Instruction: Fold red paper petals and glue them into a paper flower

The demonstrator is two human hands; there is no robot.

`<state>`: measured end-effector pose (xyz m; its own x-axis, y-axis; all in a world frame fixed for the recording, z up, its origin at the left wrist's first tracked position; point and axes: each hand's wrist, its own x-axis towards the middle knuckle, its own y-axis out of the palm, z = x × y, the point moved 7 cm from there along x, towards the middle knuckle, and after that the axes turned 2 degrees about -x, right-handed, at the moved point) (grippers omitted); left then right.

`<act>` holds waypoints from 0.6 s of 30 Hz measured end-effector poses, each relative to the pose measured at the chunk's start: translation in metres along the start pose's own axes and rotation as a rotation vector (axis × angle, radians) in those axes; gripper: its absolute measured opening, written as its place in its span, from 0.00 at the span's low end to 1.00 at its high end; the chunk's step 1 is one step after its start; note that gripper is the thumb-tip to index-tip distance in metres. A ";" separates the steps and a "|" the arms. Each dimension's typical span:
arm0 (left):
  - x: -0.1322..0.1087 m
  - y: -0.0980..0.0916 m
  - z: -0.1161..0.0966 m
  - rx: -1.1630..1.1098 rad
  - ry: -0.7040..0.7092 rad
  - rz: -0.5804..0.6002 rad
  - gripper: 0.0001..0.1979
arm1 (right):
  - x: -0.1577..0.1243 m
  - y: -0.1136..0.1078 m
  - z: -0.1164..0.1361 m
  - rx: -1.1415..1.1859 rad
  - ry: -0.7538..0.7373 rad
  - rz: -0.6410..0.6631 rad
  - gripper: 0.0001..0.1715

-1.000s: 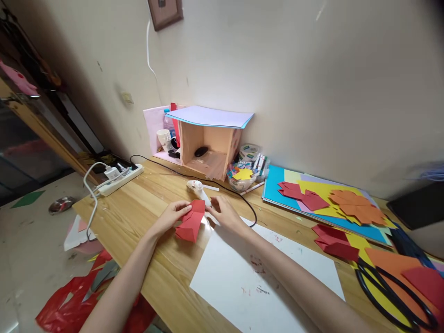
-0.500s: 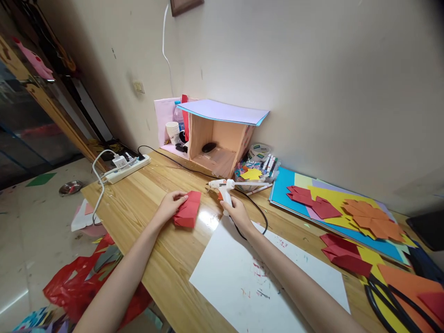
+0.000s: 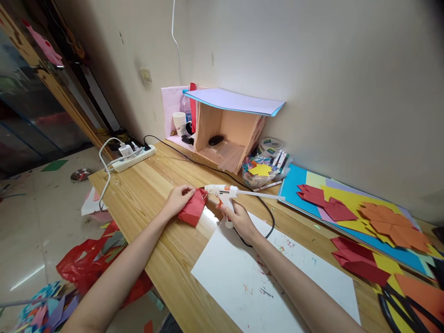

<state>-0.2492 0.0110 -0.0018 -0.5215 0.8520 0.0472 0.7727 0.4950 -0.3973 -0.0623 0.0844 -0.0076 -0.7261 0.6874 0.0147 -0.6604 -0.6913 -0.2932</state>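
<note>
My left hand [image 3: 179, 199] holds a folded red paper piece [image 3: 193, 209] against the wooden table [image 3: 149, 194], fingers closed on its upper edge. My right hand [image 3: 239, 221] grips the handle of a white glue gun [image 3: 222, 193], whose nozzle touches the top of the red paper. A glue stick pokes out of the gun's back towards the right. Its black cord [image 3: 268, 219] loops behind my right wrist.
A white sheet [image 3: 277, 286] lies under my right forearm. Coloured paper sheets with red and orange folded pieces [image 3: 347, 208] fill the right side, with black scissors [image 3: 402, 310] at the near right. A wooden box [image 3: 229, 134], a bowl of scraps [image 3: 258, 173] and a power strip [image 3: 133, 157] stand at the back.
My right hand picked up the glue gun from the table and brought its nozzle to the red paper. My left hand tilted the paper up a little. The camera shifted left.
</note>
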 end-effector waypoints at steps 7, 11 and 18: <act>0.001 -0.002 0.002 0.012 0.014 -0.016 0.14 | -0.001 0.002 0.000 -0.026 -0.002 0.022 0.16; 0.000 -0.001 0.001 0.010 0.018 -0.007 0.14 | -0.001 0.001 0.001 -0.028 -0.005 0.006 0.15; 0.000 0.000 -0.001 0.030 0.027 0.000 0.15 | -0.003 0.000 0.005 -0.025 -0.012 0.002 0.16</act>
<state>-0.2482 0.0111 -0.0006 -0.5110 0.8565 0.0721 0.7613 0.4900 -0.4246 -0.0615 0.0812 -0.0025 -0.7297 0.6833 0.0255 -0.6542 -0.6868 -0.3169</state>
